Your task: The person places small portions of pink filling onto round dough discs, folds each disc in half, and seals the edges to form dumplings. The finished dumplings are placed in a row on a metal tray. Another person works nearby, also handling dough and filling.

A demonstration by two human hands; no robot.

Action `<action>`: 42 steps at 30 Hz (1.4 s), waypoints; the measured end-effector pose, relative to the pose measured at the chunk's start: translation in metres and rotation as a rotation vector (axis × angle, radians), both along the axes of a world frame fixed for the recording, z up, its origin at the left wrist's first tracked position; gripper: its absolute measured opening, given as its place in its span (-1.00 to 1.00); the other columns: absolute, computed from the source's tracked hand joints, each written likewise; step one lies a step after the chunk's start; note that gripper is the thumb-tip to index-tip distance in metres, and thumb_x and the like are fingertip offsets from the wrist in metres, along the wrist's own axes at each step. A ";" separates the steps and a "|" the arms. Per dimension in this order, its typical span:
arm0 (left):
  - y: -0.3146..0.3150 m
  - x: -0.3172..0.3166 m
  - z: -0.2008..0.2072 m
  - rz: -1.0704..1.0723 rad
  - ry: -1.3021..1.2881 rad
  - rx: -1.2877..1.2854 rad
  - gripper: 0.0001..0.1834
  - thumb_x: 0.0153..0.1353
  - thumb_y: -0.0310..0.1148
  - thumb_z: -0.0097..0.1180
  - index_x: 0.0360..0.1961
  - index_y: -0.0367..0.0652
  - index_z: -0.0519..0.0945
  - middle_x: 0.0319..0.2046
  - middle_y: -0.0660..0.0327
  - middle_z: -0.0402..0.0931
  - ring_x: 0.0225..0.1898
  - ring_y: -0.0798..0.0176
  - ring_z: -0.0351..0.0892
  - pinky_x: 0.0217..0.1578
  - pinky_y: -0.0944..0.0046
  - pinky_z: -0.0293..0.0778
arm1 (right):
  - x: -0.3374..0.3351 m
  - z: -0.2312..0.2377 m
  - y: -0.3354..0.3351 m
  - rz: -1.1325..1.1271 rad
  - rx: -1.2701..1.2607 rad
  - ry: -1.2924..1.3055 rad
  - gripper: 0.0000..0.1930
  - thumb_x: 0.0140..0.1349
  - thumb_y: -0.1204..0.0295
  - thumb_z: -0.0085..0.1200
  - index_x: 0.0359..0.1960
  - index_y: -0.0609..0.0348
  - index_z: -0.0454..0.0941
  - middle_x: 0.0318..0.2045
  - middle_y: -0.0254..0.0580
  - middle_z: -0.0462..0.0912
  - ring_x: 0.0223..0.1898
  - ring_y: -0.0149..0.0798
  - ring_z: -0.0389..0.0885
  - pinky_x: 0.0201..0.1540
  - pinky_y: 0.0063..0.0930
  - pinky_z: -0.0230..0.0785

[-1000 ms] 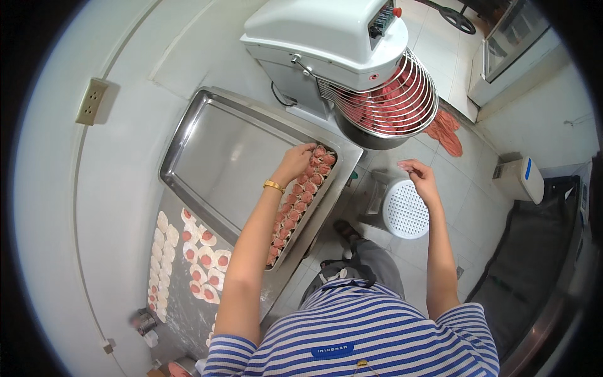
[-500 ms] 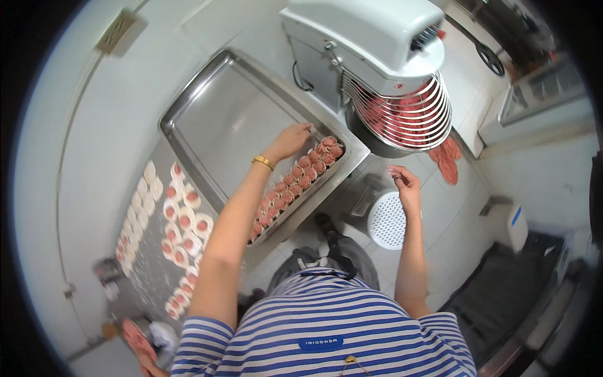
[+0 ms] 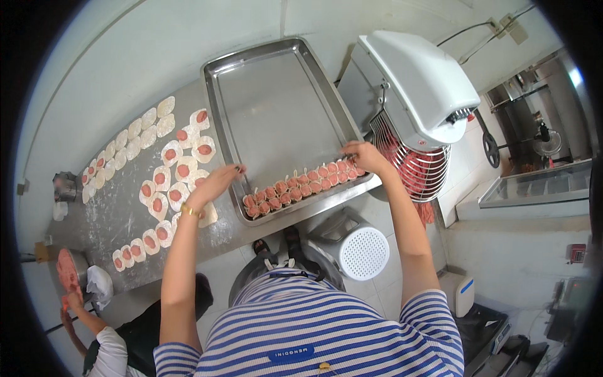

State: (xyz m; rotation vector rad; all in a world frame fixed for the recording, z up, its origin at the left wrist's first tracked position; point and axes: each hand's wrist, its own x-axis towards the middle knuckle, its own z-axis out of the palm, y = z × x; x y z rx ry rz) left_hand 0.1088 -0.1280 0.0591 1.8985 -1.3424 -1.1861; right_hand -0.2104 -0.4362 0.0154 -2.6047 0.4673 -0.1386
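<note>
Two rows of open-topped dumplings (image 3: 301, 186) with pink meat filling stand along the near side of a large metal tray (image 3: 276, 107). My right hand (image 3: 366, 156) is over the tray near the right end of the rows. Its fingers are curled together, and what they hold, if anything, is hidden. At the tray's left rim is my left hand (image 3: 220, 184), fingers loosely bent and apart, with nothing visible in them. Just left of it, flat round wrappers (image 3: 170, 153) topped with pink meat lie on the floured steel table (image 3: 119, 210).
Bare wrappers (image 3: 134, 129) line the table's far left. A co-worker's arm (image 3: 88, 314) reaches to a bowl of pink meat (image 3: 68, 271). The white mixer (image 3: 414, 81), holding meat behind a wire guard, stands right. A white stool (image 3: 363, 253) is below the table.
My left hand has moved from the dumplings' right end to the tray's left side. My right hand has come from above the floor to over the tray. The view has turned.
</note>
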 end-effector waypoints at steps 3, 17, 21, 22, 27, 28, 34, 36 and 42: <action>0.041 -0.009 0.003 0.211 0.209 -0.082 -0.58 0.39 -0.25 -0.24 0.08 -0.33 0.45 -0.03 0.10 0.52 0.01 0.22 0.51 0.07 0.29 0.35 | 0.007 -0.008 -0.007 0.000 -0.071 0.308 -0.66 -0.03 0.51 0.05 -0.17 0.04 0.67 -0.26 0.00 0.65 -0.23 0.03 0.62 -0.11 -0.31 0.47; 0.119 -0.035 -0.006 0.229 -0.048 -0.189 -0.51 0.16 -0.37 0.12 0.14 -0.21 0.40 0.01 0.05 0.46 0.08 0.13 0.45 0.09 0.23 0.33 | 0.031 -0.017 0.026 -0.035 -0.018 0.079 -0.72 -0.03 0.44 0.08 -0.24 0.00 0.70 -0.29 0.04 0.66 -0.21 0.05 0.63 -0.04 -0.21 0.45; 0.097 -0.056 -0.009 0.090 -0.208 -0.361 -0.31 -0.01 -0.31 0.30 0.18 -0.20 0.34 0.12 0.01 0.34 0.16 0.00 0.36 0.15 0.14 0.30 | 0.042 -0.004 0.037 -0.110 0.061 0.378 -0.70 -0.03 0.49 0.03 -0.24 0.04 0.70 -0.30 0.01 0.67 -0.22 0.05 0.63 -0.05 -0.21 0.45; 0.092 -0.061 -0.006 0.057 -0.247 -0.351 -0.25 -0.05 -0.29 0.33 0.19 -0.20 0.31 0.15 0.01 0.31 0.18 -0.01 0.33 0.16 0.13 0.28 | 0.043 -0.002 0.037 -0.111 0.049 0.410 -0.70 -0.04 0.50 0.02 -0.24 0.04 0.70 -0.30 0.01 0.67 -0.22 0.05 0.63 -0.05 -0.22 0.45; 0.069 -0.077 -0.009 -0.110 -0.433 -0.340 0.07 -0.21 -0.05 0.44 0.30 -0.19 0.15 0.27 -0.02 0.13 0.29 -0.07 0.15 0.26 0.10 0.19 | 0.052 -0.001 0.039 -0.102 0.112 0.336 -0.67 -0.04 0.53 0.00 -0.22 0.02 0.69 -0.29 0.00 0.67 -0.24 0.02 0.64 -0.08 -0.25 0.47; 0.064 -0.080 -0.012 -0.131 -0.449 -0.340 0.08 -0.22 -0.05 0.44 0.30 -0.20 0.14 0.28 -0.02 0.12 0.30 -0.07 0.14 0.26 0.10 0.18 | 0.055 -0.005 0.044 -0.111 0.168 0.261 -0.66 -0.04 0.54 0.00 -0.20 0.03 0.69 -0.29 -0.02 0.68 -0.26 0.01 0.65 -0.10 -0.26 0.47; 0.046 -0.083 -0.032 -0.229 -0.522 -0.314 0.12 -0.24 -0.07 0.45 0.31 -0.23 0.09 0.29 -0.03 0.09 0.32 -0.08 0.09 0.29 0.10 0.16 | 0.067 0.011 0.064 -0.042 0.241 0.432 -0.57 -0.08 0.57 -0.04 -0.14 -0.03 0.67 -0.21 -0.08 0.67 -0.19 0.01 0.63 -0.06 -0.29 0.45; 0.043 -0.082 -0.039 -0.249 -0.545 -0.314 0.13 -0.24 -0.09 0.45 0.32 -0.23 0.08 0.29 -0.04 0.09 0.33 -0.09 0.08 0.29 0.10 0.15 | 0.065 0.002 0.057 -0.025 0.213 0.435 -0.55 -0.09 0.56 -0.05 -0.13 -0.08 0.66 -0.19 -0.09 0.67 -0.17 0.02 0.62 -0.05 -0.28 0.44; 0.040 -0.080 -0.038 -0.201 -0.485 -0.307 0.16 -0.27 -0.11 0.47 0.33 -0.22 0.06 0.31 -0.03 0.05 0.34 -0.10 0.05 0.30 0.09 0.15 | 0.078 -0.018 0.069 0.033 0.218 0.178 -0.54 -0.11 0.59 -0.05 -0.12 -0.06 0.66 -0.20 -0.05 0.66 -0.17 0.02 0.63 -0.06 -0.30 0.44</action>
